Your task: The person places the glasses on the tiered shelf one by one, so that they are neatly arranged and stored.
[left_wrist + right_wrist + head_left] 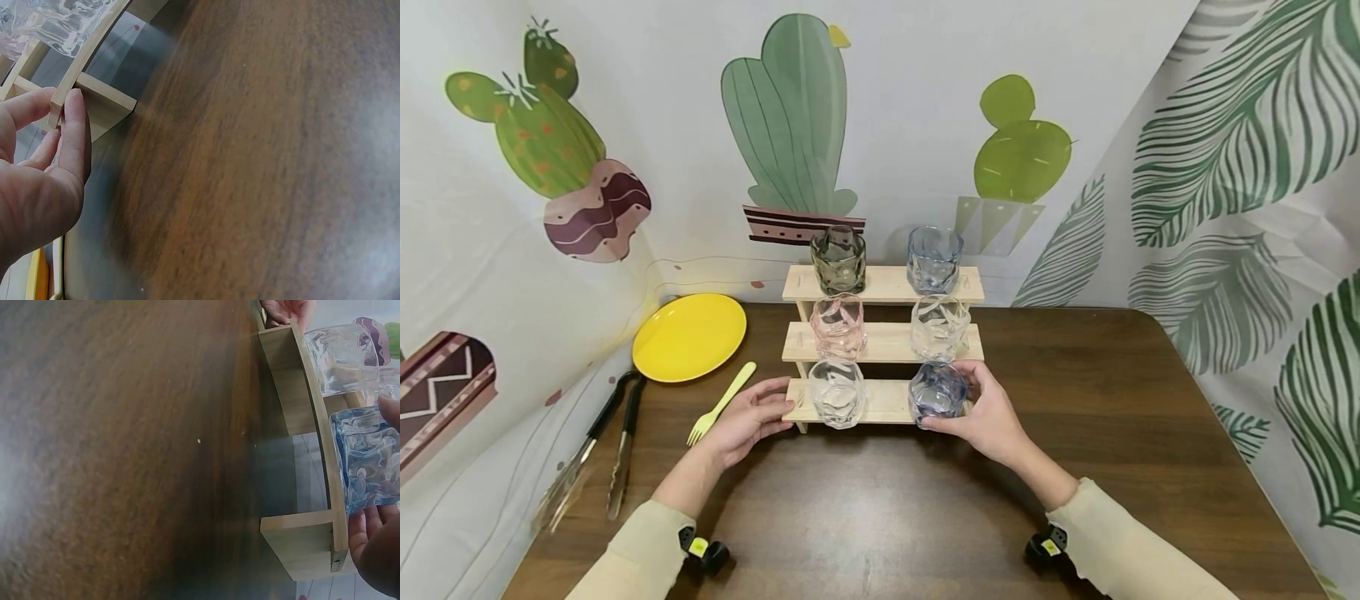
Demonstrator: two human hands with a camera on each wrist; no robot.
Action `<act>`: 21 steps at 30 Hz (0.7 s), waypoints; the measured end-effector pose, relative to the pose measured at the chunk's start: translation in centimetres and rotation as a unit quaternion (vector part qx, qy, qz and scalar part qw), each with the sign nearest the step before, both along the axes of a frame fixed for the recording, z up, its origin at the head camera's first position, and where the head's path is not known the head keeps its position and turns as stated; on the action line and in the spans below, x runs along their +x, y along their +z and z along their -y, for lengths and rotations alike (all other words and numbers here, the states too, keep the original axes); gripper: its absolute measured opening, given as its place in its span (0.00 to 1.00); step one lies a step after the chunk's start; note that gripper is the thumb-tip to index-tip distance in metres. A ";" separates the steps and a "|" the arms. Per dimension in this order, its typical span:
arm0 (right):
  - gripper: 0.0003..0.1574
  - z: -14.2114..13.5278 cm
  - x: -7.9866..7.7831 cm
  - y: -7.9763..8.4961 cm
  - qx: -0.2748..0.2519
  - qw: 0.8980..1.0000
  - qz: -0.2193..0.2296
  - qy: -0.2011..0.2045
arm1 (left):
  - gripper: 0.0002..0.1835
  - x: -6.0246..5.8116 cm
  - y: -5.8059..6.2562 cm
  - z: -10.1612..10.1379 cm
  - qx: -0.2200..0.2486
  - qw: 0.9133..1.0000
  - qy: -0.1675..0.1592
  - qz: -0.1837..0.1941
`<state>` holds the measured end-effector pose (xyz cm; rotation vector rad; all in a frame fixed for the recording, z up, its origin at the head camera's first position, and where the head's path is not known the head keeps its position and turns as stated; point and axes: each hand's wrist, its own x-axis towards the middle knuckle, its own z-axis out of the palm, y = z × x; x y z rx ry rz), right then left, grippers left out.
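Observation:
A three-step wooden rack bears several wavy glasses, two to a step. My left hand pinches the left end of its lowest board, with fingers above and below the wood in the left wrist view. At the right end of that board my right hand grips a dark blue glass, thumb at the front and fingers round the far side. The glass appears to stand on the board. A clear glass is on the same step. Behind are a pink glass and another clear glass.
On the top step stand a grey-green glass and a light blue glass. Left of the rack lie a yellow plate, a yellow fork and black-handled tongs. A printed cloth hangs behind the brown table.

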<state>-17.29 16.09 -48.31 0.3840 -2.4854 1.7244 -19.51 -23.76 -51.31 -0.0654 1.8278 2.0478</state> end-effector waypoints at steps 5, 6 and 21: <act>0.55 0.2 0.2 0.0 -0.010 1.000 0.011 0.002 | 0.34 -0.1 0.0 0.1 -0.002 1.000 -0.001 0.000; 0.55 0.2 0.2 0.0 -0.013 1.000 0.012 0.003 | 0.35 0.0 0.0 0.1 -0.003 1.000 -0.001 0.000; 0.50 -0.9 0.5 0.0 -0.053 0.997 -0.019 0.044 | 0.32 -0.2 0.9 0.4 -0.027 0.999 0.019 -0.001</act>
